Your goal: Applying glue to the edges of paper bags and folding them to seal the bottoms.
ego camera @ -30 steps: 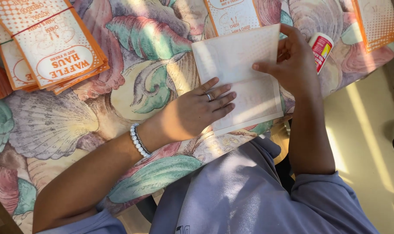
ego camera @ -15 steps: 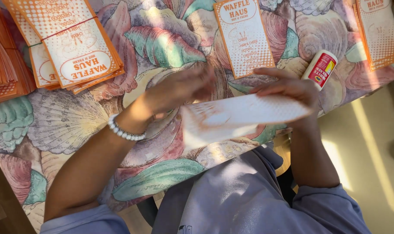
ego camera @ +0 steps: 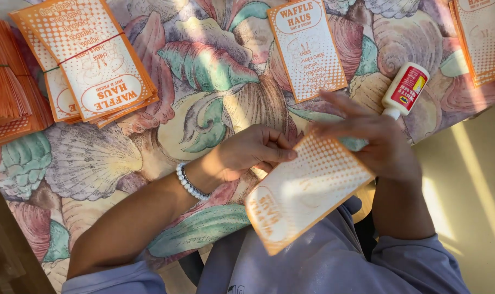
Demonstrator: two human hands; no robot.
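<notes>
Near the lower middle of my view, at about five o'clock from centre, I see an orange-and-white printed paper bag point(ego camera: 307, 190) held flat and tilted, its printed face up, over the edge of the surface point(ego camera: 214, 98) and above the lap in a grey-blue garment point(ego camera: 312, 267). My left hand point(ego camera: 253, 152) is curled, its fingertips pinched on the bag's upper left edge, so it has hold of the bag; a white bead bracelet point(ego camera: 190, 182) sits on that wrist. My right hand point(ego camera: 372, 141) lies with fingers spread fairly wide across the bag's upper right corner, pressing on it; I cannot tell whether the thumb grips underneath.

Just beyond the right hand, at about two o'clock, a small white glue bottle with a red label point(ego camera: 405, 90) lies on its side on the shell-patterned cloth, its tip close to my fingers. At twelve o'clock a single printed bag point(ego camera: 307, 49) lies flat on the surface. At the far upper right another bag point(ego camera: 484, 41) is cut off by the frame. At ten o'clock sits a fanned stack of the same bags point(ego camera: 89, 60), bound with a thin band, and at nine o'clock a bundle of orange bags seen edge-on point(ego camera: 8, 92). Sunlight falls across the pale floor point(ego camera: 470, 207) at three o'clock.
</notes>
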